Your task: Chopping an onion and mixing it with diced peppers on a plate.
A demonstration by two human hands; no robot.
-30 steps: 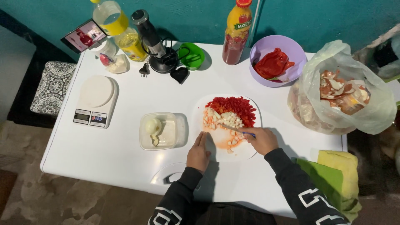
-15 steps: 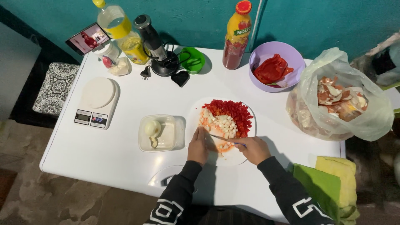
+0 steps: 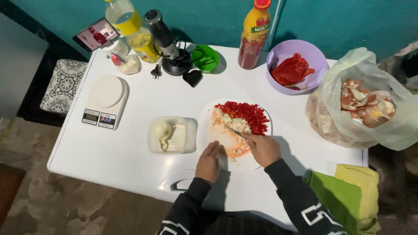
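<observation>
Head camera, looking down: the right hand [image 3: 262, 149] is closed around the handle of a knife [image 3: 233, 130], whose blade runs up and to the left from the fist, its tip among pale diced pieces [image 3: 235, 123] on a round white plate [image 3: 208, 135]. The left hand [image 3: 209, 160] lies flat, fingers together and holding nothing, on the plate's near rim just left of the knife hand. Chopped red pepper [image 3: 244, 115] is heaped on the plate's far side, beyond the blade; orange-tinted bits lie between the two hands.

That plate sits near the middle of the white table [image 3: 130, 161], toward its front edge. Just left of it stands a clear plastic tub [image 3: 170, 135] with a peeled onion [image 3: 163, 129] inside. A white kitchen scale [image 3: 105, 101] is toward the left edge. Along the back edge are a phone [image 3: 95, 34], two bottles of yellow liquid [image 3: 130, 28], a hand blender [image 3: 167, 43], a green lid [image 3: 207, 58], a bottle of red sauce [image 3: 253, 37] and a lilac bowl [image 3: 283, 54] of red pepper pieces. A clear plastic bag [image 3: 361, 109] of peelings sits at the right edge, with green and yellow cloths [image 3: 348, 196] at the front right corner. Behind the table is a teal wall [image 3: 348, 21]; below its left side, a mottled floor [image 3: 65, 204].
</observation>
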